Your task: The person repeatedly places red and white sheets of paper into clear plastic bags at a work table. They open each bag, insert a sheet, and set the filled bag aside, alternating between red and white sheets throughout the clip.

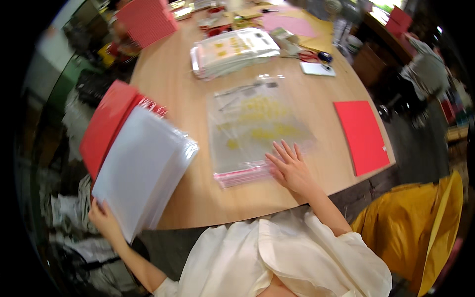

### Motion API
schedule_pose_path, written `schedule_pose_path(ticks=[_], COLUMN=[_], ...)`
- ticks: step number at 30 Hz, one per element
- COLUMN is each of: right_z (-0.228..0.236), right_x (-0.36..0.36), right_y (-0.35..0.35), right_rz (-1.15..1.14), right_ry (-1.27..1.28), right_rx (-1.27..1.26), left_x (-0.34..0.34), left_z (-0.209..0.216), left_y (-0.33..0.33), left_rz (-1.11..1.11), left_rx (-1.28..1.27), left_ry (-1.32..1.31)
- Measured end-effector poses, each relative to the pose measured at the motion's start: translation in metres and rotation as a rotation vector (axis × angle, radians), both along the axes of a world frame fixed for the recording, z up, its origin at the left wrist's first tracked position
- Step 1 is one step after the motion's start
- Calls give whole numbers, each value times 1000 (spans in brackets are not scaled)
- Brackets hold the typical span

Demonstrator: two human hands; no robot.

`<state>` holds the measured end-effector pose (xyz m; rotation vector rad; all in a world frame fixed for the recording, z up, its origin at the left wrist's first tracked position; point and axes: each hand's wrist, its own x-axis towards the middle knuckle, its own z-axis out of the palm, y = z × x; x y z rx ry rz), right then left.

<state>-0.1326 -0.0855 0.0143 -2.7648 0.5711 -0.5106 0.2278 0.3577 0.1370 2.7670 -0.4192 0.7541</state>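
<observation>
left hand [105, 222]: low, out to the side, partly curled | right hand [291, 171]: palm down, fingers [284, 151] spread

A loose cream-white shirt [311, 247] hangs on this person in soft, wide folds, the cloth looking light and a little crumpled. A flat placket [265, 242] runs down the front, and the neckline opens in a narrow gap. From here the right sleeve [368, 252] is roomy and ends around the elbow, its forearm bare; the left sleeve [169, 288] seems cut alike, though too little shows to be sure. Both the left hand [105, 221] and right hand [291, 173] are bare and slim-fingered.
</observation>
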Motion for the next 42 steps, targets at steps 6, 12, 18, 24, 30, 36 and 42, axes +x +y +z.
schedule_pose_path(ticks=[6,12,18,24,30,36,42], right_z=[-10,-22,-27,-12,2,7,7], right_x=[-96,-168,-167,-180,-184,-187,-188], right_y=[-85,-120,-124,-132,-141,-145,-147], right_rz=[-580,-822,-820,-779,-756,-750,-761], right_ry=[-64,163,193,118,12,-15,-56], right_rx=[-117,-213,-239,-122,83,157,216], left_x=[-98,-178,-246,-324,-376,-389,-391], left_z=[43,-34,-111,-117,-151,-161,-157], left_y=[-63,-202,-348,-429,-492,-524,-531], left_rz=[-182,-962,-1446,-1590,-1461,-1192,-1209], left_rx=[-101,-116,-255,-279,-569,-851,-913], left_ry=[-600,-101,444,1060,1754,1984,1928])
